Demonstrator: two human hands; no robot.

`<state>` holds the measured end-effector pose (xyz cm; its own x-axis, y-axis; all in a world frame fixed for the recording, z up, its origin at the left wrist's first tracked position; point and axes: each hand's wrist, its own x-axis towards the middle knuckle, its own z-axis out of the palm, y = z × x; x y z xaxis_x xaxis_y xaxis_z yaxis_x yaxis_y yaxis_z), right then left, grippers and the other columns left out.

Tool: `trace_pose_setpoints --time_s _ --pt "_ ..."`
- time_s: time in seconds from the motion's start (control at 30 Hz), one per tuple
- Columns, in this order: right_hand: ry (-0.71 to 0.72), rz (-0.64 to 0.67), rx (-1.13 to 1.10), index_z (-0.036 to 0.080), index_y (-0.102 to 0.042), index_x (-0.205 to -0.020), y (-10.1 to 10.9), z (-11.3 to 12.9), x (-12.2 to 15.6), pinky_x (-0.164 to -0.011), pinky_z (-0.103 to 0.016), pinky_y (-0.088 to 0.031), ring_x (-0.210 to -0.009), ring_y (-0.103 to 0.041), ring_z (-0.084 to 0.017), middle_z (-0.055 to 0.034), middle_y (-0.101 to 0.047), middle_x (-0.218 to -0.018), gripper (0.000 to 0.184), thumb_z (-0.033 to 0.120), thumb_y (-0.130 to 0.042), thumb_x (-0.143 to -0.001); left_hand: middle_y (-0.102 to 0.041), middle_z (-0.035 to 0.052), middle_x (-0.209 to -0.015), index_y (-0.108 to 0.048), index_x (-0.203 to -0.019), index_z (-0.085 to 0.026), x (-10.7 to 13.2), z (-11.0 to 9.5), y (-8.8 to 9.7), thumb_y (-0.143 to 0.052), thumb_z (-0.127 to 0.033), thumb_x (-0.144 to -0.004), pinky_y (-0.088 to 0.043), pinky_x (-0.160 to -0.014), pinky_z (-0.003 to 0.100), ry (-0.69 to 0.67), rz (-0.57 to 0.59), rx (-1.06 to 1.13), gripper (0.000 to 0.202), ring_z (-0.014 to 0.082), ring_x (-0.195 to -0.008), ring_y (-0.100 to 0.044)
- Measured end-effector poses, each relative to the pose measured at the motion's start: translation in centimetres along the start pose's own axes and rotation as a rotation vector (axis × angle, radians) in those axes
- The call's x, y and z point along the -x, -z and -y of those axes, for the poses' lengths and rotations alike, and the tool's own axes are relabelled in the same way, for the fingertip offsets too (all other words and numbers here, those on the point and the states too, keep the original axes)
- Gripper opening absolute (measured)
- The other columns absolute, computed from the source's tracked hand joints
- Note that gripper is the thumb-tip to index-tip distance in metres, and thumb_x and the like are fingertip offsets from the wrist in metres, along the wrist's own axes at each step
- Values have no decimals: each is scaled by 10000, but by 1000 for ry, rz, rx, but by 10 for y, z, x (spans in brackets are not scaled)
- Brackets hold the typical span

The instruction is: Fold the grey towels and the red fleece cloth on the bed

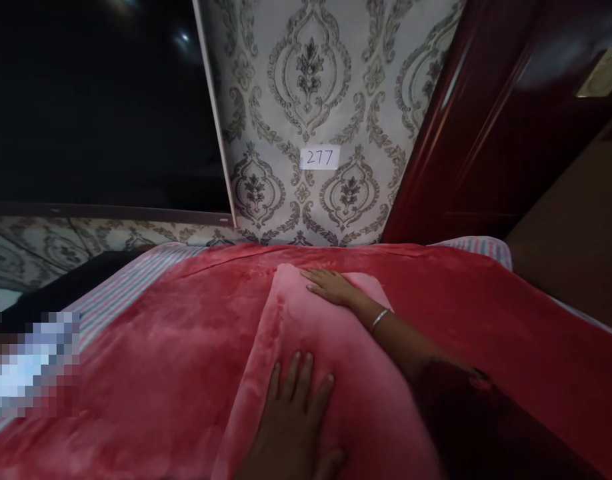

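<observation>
A pink plush pillow [311,333] lies on a red fleece blanket [161,347] that covers the bed. My left hand [293,413] rests flat on the pillow's near end, fingers stretched out and slightly apart. My right hand [331,287] lies flat on the pillow's far end, fingers extended, with a silver bangle [379,319] on the wrist. Neither hand grips anything.
A striped sheet [116,287] shows at the bed's left and far right edges. Patterned wallpaper carries a small label reading 277 [319,158]. A dark window or screen [96,100] is at upper left, a dark red door [486,120] at right. A blurred patch sits at far left.
</observation>
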<state>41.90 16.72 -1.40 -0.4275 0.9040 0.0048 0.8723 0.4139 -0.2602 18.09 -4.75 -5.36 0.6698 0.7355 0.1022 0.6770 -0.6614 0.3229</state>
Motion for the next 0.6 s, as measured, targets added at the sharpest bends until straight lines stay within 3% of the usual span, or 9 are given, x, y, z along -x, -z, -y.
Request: trace_pose_setpoints --time_s 0.2,0.37,0.5,0.6 --pt "2 -37 -3 286 -294 -1568 1 5 4 -1203 -515 -193 -1491 -246 -249 -40 -265 -1631 585 504 -320 -1026 -115 93 -1633 -185 -1565 -388 -1 -3 4 -584 -635 -831 -183 -1150 741 -9 -29 -24 871 441 -1493 -160" --pt "-69 8 44 275 -244 -1583 21 25 16 -1202 -575 -112 -1515 -161 -287 -81 -184 -1650 602 500 -327 -1031 -150 82 -1642 -218 -1567 -365 3 -6 16 -517 -620 -885 -221 -1164 692 -14 -81 -66 788 416 -1498 -183" --pt "-38 -50 61 285 -277 -1573 31 38 45 -1206 -571 -46 -1527 -103 -269 -82 -129 -1658 584 505 -321 -1035 -256 86 -1620 -242 -1567 -331 4 -12 29 -462 -576 -935 -238 -1174 662 -7 -76 -66 713 377 -1489 -248" --pt "57 -83 2 326 -325 -1553 28 41 83 -1203 -580 -35 -1527 -111 -258 -67 -172 -1652 565 549 -280 -1035 -382 105 -1566 -359 -1535 -289 -4 -39 41 -464 -537 -944 -271 -1182 624 -35 -93 -45 650 362 -1452 -346"
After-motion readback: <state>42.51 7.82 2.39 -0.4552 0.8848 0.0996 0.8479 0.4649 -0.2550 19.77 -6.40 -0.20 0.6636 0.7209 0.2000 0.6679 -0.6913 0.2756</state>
